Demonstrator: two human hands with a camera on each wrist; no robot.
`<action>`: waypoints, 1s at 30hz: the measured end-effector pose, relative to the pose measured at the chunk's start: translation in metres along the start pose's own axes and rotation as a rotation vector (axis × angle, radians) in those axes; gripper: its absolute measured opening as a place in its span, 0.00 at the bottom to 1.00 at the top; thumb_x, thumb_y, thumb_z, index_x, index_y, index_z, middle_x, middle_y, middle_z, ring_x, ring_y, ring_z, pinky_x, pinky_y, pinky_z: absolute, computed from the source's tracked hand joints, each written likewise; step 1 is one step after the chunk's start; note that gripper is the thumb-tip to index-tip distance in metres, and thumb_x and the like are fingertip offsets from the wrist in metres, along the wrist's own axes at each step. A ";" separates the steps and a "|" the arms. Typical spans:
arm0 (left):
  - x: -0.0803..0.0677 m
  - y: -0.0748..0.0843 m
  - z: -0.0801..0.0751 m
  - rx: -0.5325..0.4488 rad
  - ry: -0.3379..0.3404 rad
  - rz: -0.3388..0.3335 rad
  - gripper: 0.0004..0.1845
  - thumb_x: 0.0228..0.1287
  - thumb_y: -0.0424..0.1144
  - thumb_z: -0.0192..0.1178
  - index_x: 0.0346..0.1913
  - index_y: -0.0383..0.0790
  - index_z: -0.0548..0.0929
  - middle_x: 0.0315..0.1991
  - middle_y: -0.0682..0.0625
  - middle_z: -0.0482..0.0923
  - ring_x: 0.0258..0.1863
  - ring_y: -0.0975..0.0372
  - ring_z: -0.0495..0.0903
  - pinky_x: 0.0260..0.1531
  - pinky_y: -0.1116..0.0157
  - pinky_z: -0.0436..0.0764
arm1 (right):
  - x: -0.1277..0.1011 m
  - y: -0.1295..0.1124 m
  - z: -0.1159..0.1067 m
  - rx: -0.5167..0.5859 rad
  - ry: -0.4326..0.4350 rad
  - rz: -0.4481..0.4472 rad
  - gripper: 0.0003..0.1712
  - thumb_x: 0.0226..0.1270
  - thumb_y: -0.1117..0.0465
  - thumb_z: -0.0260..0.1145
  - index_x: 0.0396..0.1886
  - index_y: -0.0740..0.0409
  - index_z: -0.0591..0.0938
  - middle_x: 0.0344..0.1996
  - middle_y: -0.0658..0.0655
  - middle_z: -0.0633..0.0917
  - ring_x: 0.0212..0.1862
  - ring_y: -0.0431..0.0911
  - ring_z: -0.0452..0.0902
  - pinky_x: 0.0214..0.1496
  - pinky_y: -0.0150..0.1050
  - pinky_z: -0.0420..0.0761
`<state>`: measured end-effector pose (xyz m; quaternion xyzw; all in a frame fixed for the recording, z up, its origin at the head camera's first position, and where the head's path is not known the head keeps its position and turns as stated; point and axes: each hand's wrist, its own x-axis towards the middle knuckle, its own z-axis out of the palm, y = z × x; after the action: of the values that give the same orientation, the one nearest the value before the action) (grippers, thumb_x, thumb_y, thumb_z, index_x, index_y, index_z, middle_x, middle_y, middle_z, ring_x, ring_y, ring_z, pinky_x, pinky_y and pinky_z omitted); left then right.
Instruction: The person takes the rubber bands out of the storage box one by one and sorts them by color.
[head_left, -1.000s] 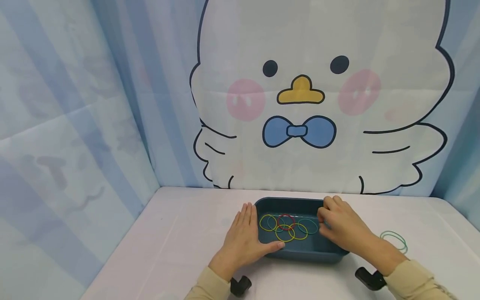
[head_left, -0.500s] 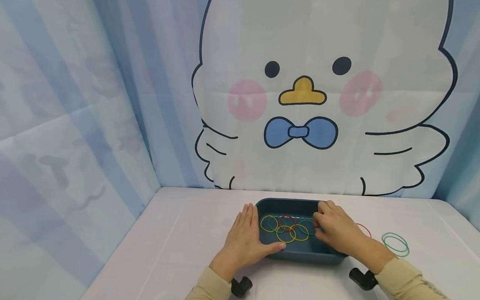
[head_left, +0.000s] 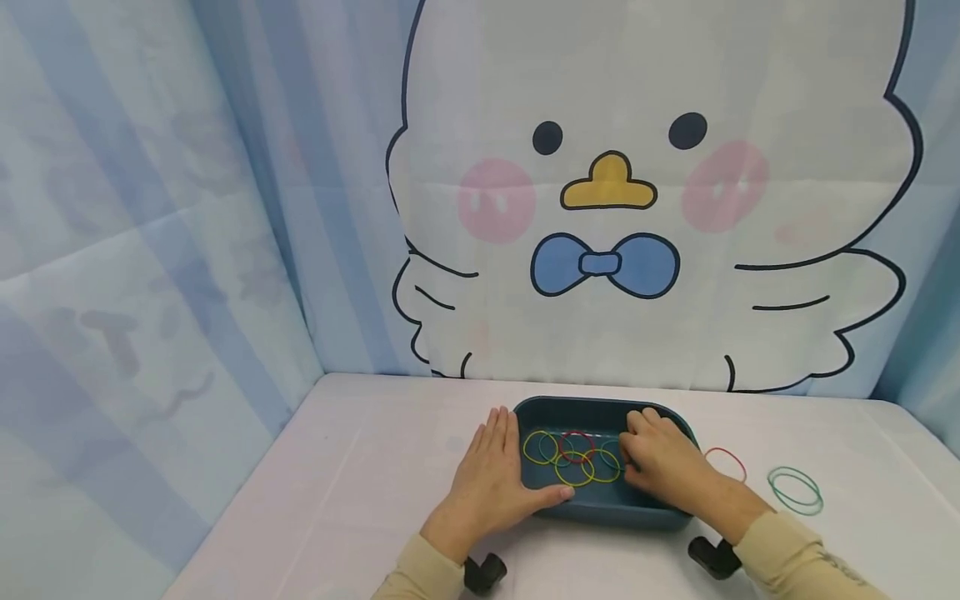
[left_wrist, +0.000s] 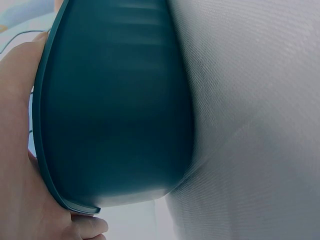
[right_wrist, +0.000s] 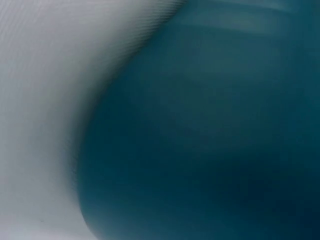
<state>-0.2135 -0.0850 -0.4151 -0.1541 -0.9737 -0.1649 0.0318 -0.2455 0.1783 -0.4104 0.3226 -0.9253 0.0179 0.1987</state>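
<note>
Lower centre of frame, left-hand grip [head_left: 489, 479] straight-fingered against teal tray [head_left: 611, 517], coloured bands [head_left: 575, 452] inside, right-hand grip [head_left: 663, 458] curled above, hold unclear.

A dark teal rectangular tray [head_left: 611, 515] with rounded corners is sitting upright, open-topped. Inside it, three thin yellow rubber bands [head_left: 574, 486], one red rubber band [head_left: 595, 448] and two green rubber bands [head_left: 602, 452], one partly hidden, are lying in an overlapping cluster. Another red band [head_left: 725, 449] is lying just right of the tray; two overlapping green bands [head_left: 816, 486] are resting farther right of it.
</note>
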 end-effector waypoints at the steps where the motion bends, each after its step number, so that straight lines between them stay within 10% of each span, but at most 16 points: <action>1: 0.000 0.000 0.000 0.000 -0.003 -0.001 0.69 0.49 0.85 0.47 0.78 0.31 0.48 0.80 0.38 0.45 0.81 0.50 0.44 0.78 0.52 0.51 | 0.000 0.000 0.000 -0.002 -0.009 0.001 0.17 0.42 0.63 0.75 0.16 0.45 0.73 0.23 0.45 0.66 0.30 0.41 0.58 0.30 0.35 0.59; 30: -0.001 0.002 0.000 0.027 0.006 0.012 0.69 0.50 0.85 0.46 0.78 0.31 0.48 0.80 0.37 0.46 0.80 0.49 0.45 0.78 0.52 0.52 | -0.001 -0.001 0.013 -0.115 -0.052 -0.014 0.12 0.46 0.65 0.74 0.16 0.55 0.77 0.22 0.50 0.70 0.28 0.44 0.59 0.27 0.37 0.60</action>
<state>-0.2119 -0.0838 -0.4150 -0.1592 -0.9748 -0.1519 0.0378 -0.2490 0.1754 -0.4229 0.3176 -0.9273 -0.0448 0.1928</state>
